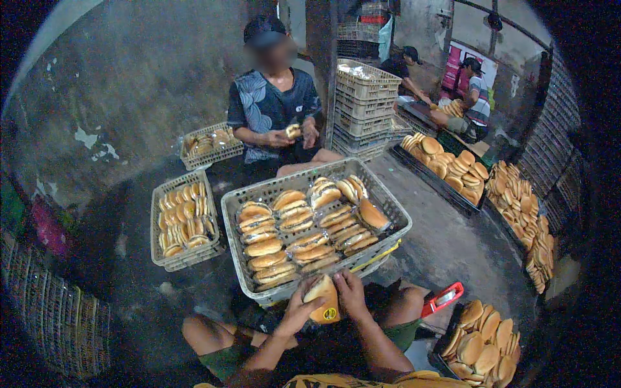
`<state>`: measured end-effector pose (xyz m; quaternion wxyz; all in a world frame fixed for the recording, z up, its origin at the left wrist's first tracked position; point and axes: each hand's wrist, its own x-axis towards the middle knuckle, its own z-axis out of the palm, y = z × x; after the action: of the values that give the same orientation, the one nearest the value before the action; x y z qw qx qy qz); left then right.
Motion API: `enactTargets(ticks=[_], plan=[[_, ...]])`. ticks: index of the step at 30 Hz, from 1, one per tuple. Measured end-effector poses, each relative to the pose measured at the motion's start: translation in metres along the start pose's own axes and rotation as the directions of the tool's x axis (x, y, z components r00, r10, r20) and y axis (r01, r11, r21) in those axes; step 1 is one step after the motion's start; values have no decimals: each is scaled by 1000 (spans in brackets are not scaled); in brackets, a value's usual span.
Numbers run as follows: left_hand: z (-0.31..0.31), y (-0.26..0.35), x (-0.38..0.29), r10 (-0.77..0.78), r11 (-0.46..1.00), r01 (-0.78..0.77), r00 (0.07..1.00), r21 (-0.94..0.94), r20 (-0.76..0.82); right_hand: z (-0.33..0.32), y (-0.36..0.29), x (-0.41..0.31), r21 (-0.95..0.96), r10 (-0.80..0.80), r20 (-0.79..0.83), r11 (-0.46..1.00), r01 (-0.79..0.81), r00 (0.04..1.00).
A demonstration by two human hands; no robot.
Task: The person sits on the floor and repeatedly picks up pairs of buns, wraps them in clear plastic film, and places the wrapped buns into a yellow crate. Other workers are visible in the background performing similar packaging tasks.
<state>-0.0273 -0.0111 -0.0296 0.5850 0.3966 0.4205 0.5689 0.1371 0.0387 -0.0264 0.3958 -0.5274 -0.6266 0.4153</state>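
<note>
A round bread in clear plastic with a yellow sticker (321,299) is between my hands, just below the near rim of a large plastic crate (232,259). My left hand (303,305) grips the bread's left side, thumb across its front. At its upper right edge, the fingers of my right hand (350,290) are pinched together by the wrapper; whether they grip it is hard to tell. Rows of wrapped filled breads (264,247) stand on edge in the crate, and one darker wrapped bread (373,213) leans at its right side.
Across from me a seated person (274,106) holds a bread. Smaller crates of breads (216,240) stand at left. Stacked crates (364,104) rise behind a post. Trays of unwrapped breads (478,208) line the right. A red-handled tool (442,299) and a bread pile (485,339) are by my right knee.
</note>
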Motion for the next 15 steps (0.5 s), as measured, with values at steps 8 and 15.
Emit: enactTargets(ticks=[8, 15], plan=[[18, 15, -19, -55, 998, 58, 985, -15, 164, -15, 3, -18, 44, 44, -55, 998, -42, 997], [25, 27, -24, -47, 994, 38, 995, 100, 88, -10, 3, -44, 205, 148, 103, 965, -167, 984]])
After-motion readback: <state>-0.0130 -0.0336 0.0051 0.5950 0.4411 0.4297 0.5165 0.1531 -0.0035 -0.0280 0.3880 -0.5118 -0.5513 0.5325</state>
